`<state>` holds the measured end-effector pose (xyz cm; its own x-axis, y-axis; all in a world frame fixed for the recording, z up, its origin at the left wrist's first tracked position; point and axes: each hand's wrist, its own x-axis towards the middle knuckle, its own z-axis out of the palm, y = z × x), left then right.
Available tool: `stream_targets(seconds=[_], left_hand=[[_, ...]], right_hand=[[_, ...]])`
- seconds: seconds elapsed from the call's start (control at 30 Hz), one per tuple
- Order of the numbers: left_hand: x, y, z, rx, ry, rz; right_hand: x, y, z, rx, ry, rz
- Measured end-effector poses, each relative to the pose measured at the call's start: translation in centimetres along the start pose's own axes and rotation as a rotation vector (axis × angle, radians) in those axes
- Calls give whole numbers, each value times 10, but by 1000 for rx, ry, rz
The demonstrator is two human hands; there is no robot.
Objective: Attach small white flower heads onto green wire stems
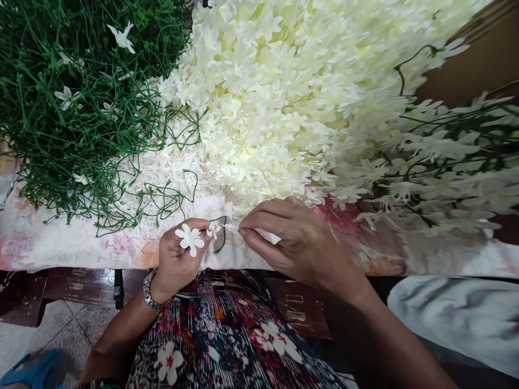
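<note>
Item: artificial flower part-assembled, both hands at the front edge of the desk [60, 251].
Left hand [178, 259] closed around a green stem [224, 237] carrying a white flower [190, 239]. Right hand [298, 240] pinches a thin white piece [232, 228] at the stem tip. Risk: if the pinch slackens, the piece could fall towards the heap of white flowers [284, 97] and be lost among lookalikes.

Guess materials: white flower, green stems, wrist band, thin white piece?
White flower in the left hand: likely plastic or fabric, matte, stiff uniform petals. Green stems: probably plastic, slightly glossy, thin wiry strands. Wrist band: seemingly metal, shiny silver links. Thin white piece pinched by the right hand: too small to tell.
</note>
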<state>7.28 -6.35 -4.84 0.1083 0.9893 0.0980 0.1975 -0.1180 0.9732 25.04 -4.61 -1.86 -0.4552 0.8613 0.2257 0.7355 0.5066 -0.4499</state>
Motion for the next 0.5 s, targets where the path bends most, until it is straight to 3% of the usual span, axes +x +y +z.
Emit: stream_targets(seconds=[0.17,0.33,0.5], left_hand=[[0,-1,-1,117,-20,57],[1,0,0,193,-270,235],[2,3,4,343,-414,290]], right_hand=[[-9,6,9,-204,-18,46],[-19,6,7,-347,-105,61],[-23,6,4,-329,-31,62]])
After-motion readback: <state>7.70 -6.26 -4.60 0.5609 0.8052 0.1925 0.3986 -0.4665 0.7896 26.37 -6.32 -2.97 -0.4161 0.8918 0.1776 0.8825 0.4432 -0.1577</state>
